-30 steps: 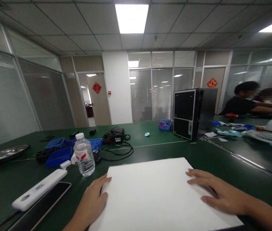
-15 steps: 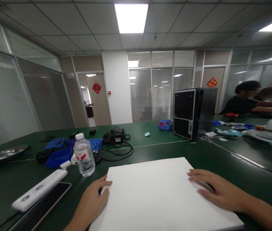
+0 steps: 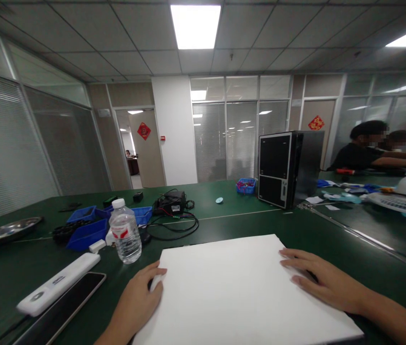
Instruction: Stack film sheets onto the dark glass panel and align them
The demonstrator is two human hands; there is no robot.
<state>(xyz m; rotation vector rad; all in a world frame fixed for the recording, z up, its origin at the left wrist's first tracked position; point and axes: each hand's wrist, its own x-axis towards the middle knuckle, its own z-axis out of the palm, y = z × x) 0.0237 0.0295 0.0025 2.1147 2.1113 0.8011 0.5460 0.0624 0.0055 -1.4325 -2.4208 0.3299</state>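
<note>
A broad white flat board or box lid (image 3: 220, 292) lies in front of me, its front right edge showing some thickness. My left hand (image 3: 140, 292) rests against its left edge, thumb and forefinger reaching onto the top with a gap between them. The other fingers of that hand are hidden. At the right edge lies my right hand (image 3: 323, 278), fingers stretched out and spread, the tips touching the white surface. A clear water bottle (image 3: 126, 235) with a white cap stands beyond my left hand.
On the left lie a white power strip (image 3: 59, 282) and a dark phone (image 3: 62, 306). Behind are blue bins (image 3: 88, 235), a black adapter with cables (image 3: 170, 203) and a metal tray (image 3: 9, 232). A computer tower (image 3: 289, 167) stands back right. A person (image 3: 359, 155) sits far right.
My right hand has shifted very slightly up along the right edge of the white board. My left hand and the other things stay almost where they were.
</note>
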